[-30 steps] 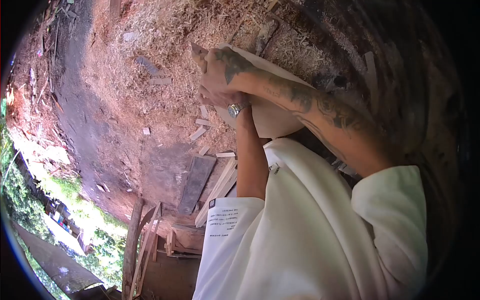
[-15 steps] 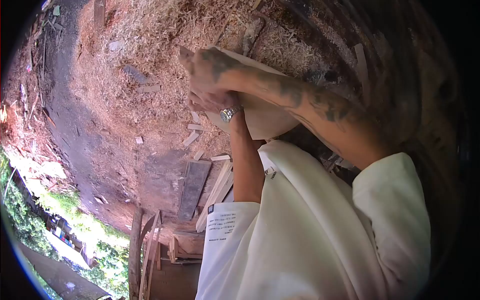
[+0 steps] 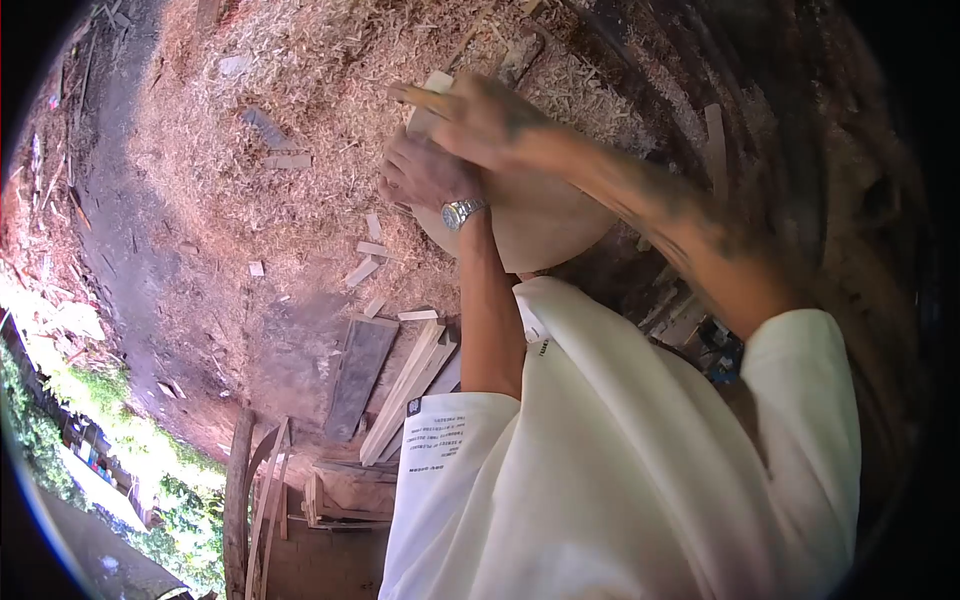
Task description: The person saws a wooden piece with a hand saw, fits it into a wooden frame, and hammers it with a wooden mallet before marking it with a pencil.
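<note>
Our right hand [image 3: 490, 120] has slid off its grip and now lies blurred across the top of the round wood board [image 3: 545, 225], fingers [image 3: 420, 97] stretched out flat and holding nothing. Our left hand [image 3: 425, 175] curls its fingers tight around the board's left edge. Sawdust [image 3: 300, 90] lies behind the board, and small wood scraps [image 3: 365, 265] lie left of it.

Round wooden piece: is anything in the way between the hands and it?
Nothing visible is. The left hand is closed on the edge of the round wooden piece. The blurred right hand lies across its top, touching it.
</note>
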Tool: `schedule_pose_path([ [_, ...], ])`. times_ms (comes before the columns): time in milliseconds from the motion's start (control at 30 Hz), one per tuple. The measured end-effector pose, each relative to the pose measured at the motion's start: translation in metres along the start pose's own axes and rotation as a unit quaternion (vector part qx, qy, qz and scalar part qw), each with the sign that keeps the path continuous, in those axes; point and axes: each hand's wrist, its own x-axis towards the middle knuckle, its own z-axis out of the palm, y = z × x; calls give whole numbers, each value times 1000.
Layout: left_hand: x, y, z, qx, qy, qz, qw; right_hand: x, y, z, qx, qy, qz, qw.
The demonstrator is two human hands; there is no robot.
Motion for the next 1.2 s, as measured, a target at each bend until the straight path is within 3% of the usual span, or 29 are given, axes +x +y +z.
schedule_pose_path([
  [100, 1, 4, 2, -9, -4, -7, 1000, 34, 5, 14, -69, 3, -19, 997],
  [200, -1, -1, 9, -38, -2, -29, 999, -47, -25, -18, -41, 31, 7, 999],
  [300, 4, 9, -4, -39, 10, -22, 999, -116, -63, -72, 16, -76, 103, 992],
  [467, -1, -2, 5, -46, -4, -1, 999, -42, -17, -9, -12, 53, -25, 998],
  [500, -3, -5, 6, -33, -5, 15, 999, -12, -13, 1, -3, 25, -14, 1000],
  [567, -1, 3, -9, 4, -30, 13, 999, 38, -2, 20, -256, 20, -155, 954],
  [633, 6, 16, -13, 1, -36, 4, 999, 23, 6, 13, -72, 60, -71, 993],
  [733, 0, 5, -8, -26, -17, -17, 999, -44, -2, -40, 20, 180, -214, 960],
  [833, 2, 4, -6, -44, 14, 12, 999, -124, 7, -94, 179, 217, -238, 930],
  [867, 4, 7, -11, -38, -12, -1, 999, -148, 18, -103, 293, 208, -204, 911],
  [933, 6, 13, -21, -26, -63, -23, 997, -191, 44, -90, 381, 287, -166, 863],
  [1000, 7, 12, -22, -38, -68, -24, 997, -246, 74, -73, 154, 376, -119, 906],
  [1033, 10, 10, -21, -43, -70, -23, 996, -276, 95, -55, 180, 385, -70, 902],
  [1067, 18, 7, -25, -74, -134, -11, 988, -306, 119, -31, 207, 392, -21, 896],
  [1133, 44, -11, -35, -122, -266, 13, 956, -362, 152, 23, 378, 441, 65, 811],
  [1200, 77, -39, -11, -199, -407, 29, 891, -404, 146, 62, 345, 518, 127, 772],
])
